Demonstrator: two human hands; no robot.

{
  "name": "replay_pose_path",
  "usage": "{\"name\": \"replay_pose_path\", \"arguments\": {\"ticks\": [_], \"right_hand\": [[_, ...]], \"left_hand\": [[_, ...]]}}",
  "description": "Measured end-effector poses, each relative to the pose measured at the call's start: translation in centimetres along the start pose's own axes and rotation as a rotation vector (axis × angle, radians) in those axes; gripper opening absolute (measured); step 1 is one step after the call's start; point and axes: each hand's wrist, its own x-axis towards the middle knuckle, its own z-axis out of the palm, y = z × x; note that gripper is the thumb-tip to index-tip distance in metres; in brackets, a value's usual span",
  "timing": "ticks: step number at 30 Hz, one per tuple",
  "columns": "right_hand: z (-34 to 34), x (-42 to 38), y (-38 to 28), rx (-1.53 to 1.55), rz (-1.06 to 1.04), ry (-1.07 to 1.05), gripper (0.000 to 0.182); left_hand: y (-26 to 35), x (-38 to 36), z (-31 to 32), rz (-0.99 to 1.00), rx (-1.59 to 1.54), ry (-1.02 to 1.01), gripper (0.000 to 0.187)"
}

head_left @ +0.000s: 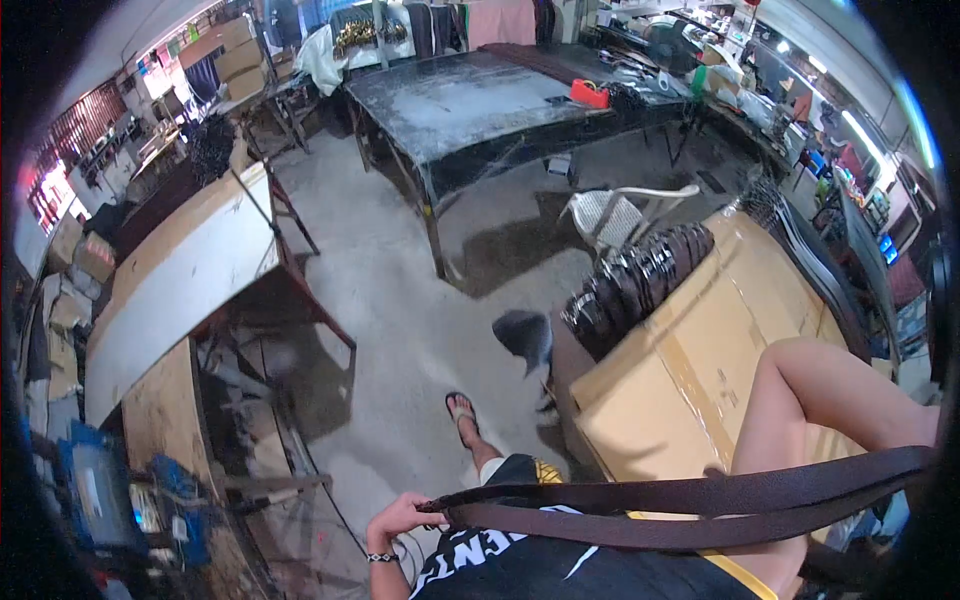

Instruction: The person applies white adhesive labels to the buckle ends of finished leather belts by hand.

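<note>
My left hand [402, 514], with a patterned band at the wrist, is closed on one end of a dark brown strap [680, 500]. Two lengths of the strap run side by side across the front of my black shirt [560, 560] to the right edge of the view. On that side my right arm [850, 385] is bent, its elbow raised over a large cardboard box [690, 380]. The arm reaches the dark image border close to the strap's far end, where the fingers of my right hand are hidden.
A dark bundle wrapped in shiny plastic [640, 285] lies along the box. Behind it stands a white chair [630, 215]. A large dark table [440, 95] bears a red item [589, 94]. To the left is a white-topped table [190, 270]. One sandalled foot [463, 418] is on the concrete floor.
</note>
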Motion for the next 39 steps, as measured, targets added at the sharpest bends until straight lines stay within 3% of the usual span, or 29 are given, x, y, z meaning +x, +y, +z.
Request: {"name": "replay_pose_path", "arguments": {"ticks": [5, 9, 10, 12, 15, 19, 25, 27, 30, 31, 32, 33, 34, 36, 38, 39], "right_hand": [[2.2, -10.5, 5.4, 0.069, 0.264, -0.169, 0.038], [5.1, -18.2, 10.4, 0.108, 0.455, -0.286, 0.043], [6.0, -19.8, 11.7, 0.132, 0.519, -0.33, 0.044], [7.5, -23.1, 14.3, 0.18, 0.673, -0.409, 0.046], [9.3, -28.0, 18.4, 0.259, 0.938, -0.506, 0.05], [11.3, -34.6, 24.0, 0.364, 1.312, -0.611, 0.055], [14.6, -45.9, 32.3, 0.53, 1.714, -0.72, 0.063], [16.9, -50.6, 33.8, 0.585, 1.877, -0.626, 0.063], [19.8, -56.1, 36.8, 0.439, 1.923, -0.652, 0.062], [19.5, -57.8, 39.3, 0.47, 1.905, -0.755, 0.058], [19.8, -60.1, 40.5, 0.272, 1.815, -0.688, 0.049], [20.3, -62.4, 41.9, 0.218, 1.815, -0.77, 0.046], [21.0, -65.0, 43.2, 0.173, 1.812, -0.848, 0.044], [24.3, -71.6, 42.9, -0.177, 1.685, -0.761, 0.038], [25.8, -76.0, 44.5, 0.085, 1.912, -0.848, 0.049], [27.9, -78.5, 43.3, 0.124, 1.963, -0.854, 0.05]], "left_hand": [[9.7, 7.2, -11.1, 0.003, -0.004, 0.111, 0.027], [19.7, 11.8, -18.2, 0.064, 0.093, 0.054, 0.026], [23.0, 12.5, -19.3, -0.033, 0.186, 0.078, 0.026], [23.3, 17.1, -22.5, 0.049, 0.191, 0.02, 0.026], [26.1, 24.0, -25.3, -0.039, 0.25, -0.132, 0.028], [33.4, 30.2, -25.9, 0.234, 0.369, -0.436, 0.029], [39.6, 38.6, -29.6, 0.164, 0.274, -0.55, 0.036], [41.5, 41.5, -31.7, 0.138, 0.213, -0.569, 0.033], [43.4, 47.9, -35.6, 0.122, 0.154, -0.612, 0.029], [45.3, 50.5, -37.5, 0.198, 0.182, -0.595, 0.029], [46.9, 52.6, -39.3, 0.263, 0.202, -0.58, 0.028], [49.2, 53.5, -40.0, 0.323, 0.2, -0.565, 0.027], [51.5, 54.0, -41.2, 0.214, -0.052, -0.553, 0.017], [54.7, 56.9, -44.8, 0.144, -0.023, -0.476, 0.015], [58.0, 58.7, -47.8, 0.297, 0.206, -0.451, 0.015], [58.1, 59.9, -49.0, 0.309, 0.179, -0.465, 0.016]]}}
